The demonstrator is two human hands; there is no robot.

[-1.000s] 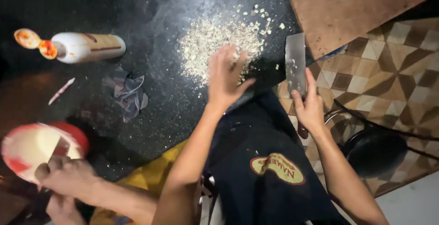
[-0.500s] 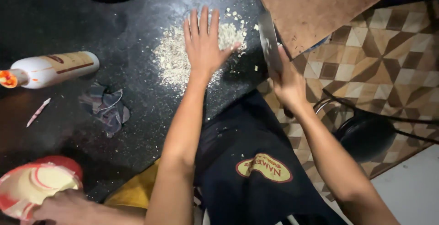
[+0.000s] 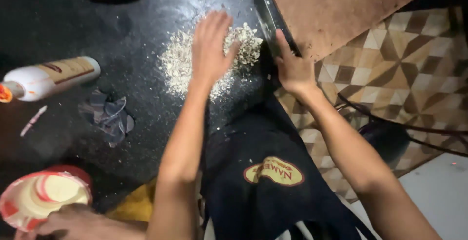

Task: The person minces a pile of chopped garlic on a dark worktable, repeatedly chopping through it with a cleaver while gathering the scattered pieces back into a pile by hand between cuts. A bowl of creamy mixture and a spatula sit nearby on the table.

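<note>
My left hand (image 3: 210, 50) lies flat with fingers spread on a pile of pale chopped bits (image 3: 175, 67) scattered over the dark speckled counter (image 3: 131, 25). To its right, my right hand (image 3: 292, 67) grips the handle of a broad metal cleaver (image 3: 269, 19), whose blade stands on edge beside the pile near the counter's right edge. I wear a dark apron (image 3: 263, 172) with a yellow oval badge.
A white bottle (image 3: 48, 78) with an orange cap lies on its side at the left. A crumpled dark cloth (image 3: 109, 118) sits near it. Another person's hand (image 3: 73, 223) holds a red-and-white bowl (image 3: 41, 198) at bottom left. A brown board (image 3: 341, 6) and patterned floor (image 3: 404, 69) are right.
My left hand has moved across the pile, sweeping the bits to the right toward the cleaver. The cleaver stands closer to the pile. The view has shifted.
</note>
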